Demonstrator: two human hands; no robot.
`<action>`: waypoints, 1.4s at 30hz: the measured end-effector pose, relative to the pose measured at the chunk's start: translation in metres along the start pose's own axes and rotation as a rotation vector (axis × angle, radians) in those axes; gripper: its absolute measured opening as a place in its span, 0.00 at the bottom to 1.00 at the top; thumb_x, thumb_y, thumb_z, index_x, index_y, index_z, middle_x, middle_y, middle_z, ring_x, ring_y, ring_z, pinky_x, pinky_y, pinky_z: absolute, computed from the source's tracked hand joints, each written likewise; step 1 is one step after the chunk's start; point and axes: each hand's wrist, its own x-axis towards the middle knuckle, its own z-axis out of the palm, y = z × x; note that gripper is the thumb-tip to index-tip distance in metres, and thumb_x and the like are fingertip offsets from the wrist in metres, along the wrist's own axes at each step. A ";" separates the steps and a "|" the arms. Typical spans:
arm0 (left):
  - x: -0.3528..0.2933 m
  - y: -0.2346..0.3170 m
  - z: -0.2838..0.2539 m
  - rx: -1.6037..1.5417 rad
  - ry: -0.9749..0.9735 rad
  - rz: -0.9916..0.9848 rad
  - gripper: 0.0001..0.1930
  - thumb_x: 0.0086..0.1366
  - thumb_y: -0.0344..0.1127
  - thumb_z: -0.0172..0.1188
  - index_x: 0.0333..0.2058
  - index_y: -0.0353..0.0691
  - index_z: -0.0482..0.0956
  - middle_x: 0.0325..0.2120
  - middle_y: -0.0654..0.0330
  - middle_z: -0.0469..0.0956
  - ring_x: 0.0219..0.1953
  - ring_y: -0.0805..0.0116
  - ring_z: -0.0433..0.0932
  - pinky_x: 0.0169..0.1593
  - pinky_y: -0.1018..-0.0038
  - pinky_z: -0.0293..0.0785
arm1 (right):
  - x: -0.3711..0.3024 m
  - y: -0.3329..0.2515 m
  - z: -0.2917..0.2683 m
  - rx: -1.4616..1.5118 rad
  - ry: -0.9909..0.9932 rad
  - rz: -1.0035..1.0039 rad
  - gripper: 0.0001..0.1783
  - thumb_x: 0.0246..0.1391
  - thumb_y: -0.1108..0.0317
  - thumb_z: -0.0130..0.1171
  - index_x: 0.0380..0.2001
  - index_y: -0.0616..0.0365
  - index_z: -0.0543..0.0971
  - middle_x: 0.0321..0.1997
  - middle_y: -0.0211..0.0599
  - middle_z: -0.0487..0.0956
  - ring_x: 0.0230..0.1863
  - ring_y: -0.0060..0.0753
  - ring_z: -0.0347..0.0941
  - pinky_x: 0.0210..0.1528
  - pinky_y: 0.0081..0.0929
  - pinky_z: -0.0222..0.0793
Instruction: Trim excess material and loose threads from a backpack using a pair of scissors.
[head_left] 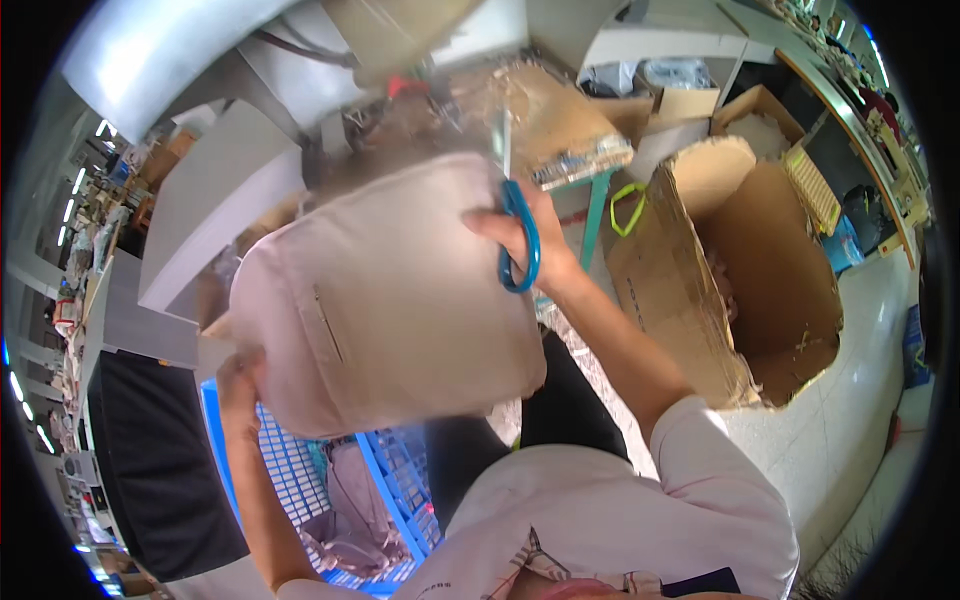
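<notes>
A pale pinkish-beige fabric bag (pixel 420 290) with rounded corners and a short zip on one side is held up in front of me, spanning both hands. My left hand (pixel 242 380) grips its lower left edge, the fingers blurred and partly hidden. At the upper right edge, my right hand (pixel 520 235) has its fingers closed round a pair of scissors (pixel 519 250) with blue handles, blades pointing up and away. The thumb of that hand lies against the bag's face.
Beneath the bag, a blue plastic crate (pixel 380 480) holds similar pinkish fabric pieces (pixel 358 500). A large open cardboard box (pixel 690 290) stands at the right. Ahead is a worn cardboard-topped table (pixel 560 115) with green legs. Black cloth (pixel 150 460) hangs at the left.
</notes>
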 end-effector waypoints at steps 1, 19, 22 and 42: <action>-0.011 -0.004 0.007 0.763 0.278 0.146 0.33 0.47 0.44 0.64 0.47 0.29 0.65 0.43 0.50 0.71 0.44 0.53 0.71 0.49 0.62 0.66 | -0.003 -0.006 0.003 0.080 -0.102 -0.087 0.17 0.36 0.70 0.64 0.31 0.63 0.71 0.20 0.21 0.66 0.23 0.14 0.61 0.26 0.17 0.60; -0.067 -0.021 0.051 -0.728 -0.102 0.237 0.30 0.36 0.39 0.72 0.41 0.39 0.72 0.37 0.62 0.74 0.42 0.67 0.71 0.48 0.72 0.64 | -0.009 -0.088 -0.012 -0.051 0.058 -0.628 0.22 0.38 0.68 0.65 0.37 0.63 0.70 0.22 0.30 0.72 0.24 0.20 0.69 0.27 0.18 0.66; -0.076 -0.035 0.051 -0.818 -0.023 0.226 0.31 0.36 0.39 0.73 0.41 0.40 0.72 0.36 0.62 0.75 0.41 0.66 0.71 0.48 0.70 0.65 | -0.047 -0.042 -0.034 -0.269 0.030 -0.384 0.24 0.41 0.66 0.64 0.42 0.62 0.68 0.22 0.27 0.70 0.25 0.19 0.67 0.28 0.17 0.65; -0.117 -0.076 0.060 -0.991 -0.385 0.357 0.35 0.50 0.55 0.59 0.50 0.38 0.62 0.45 0.60 0.69 0.48 0.63 0.67 0.52 0.66 0.63 | -0.075 0.033 -0.018 0.463 -0.211 0.193 0.26 0.37 0.79 0.57 0.45 0.59 0.68 0.33 0.29 0.73 0.32 0.20 0.68 0.37 0.17 0.63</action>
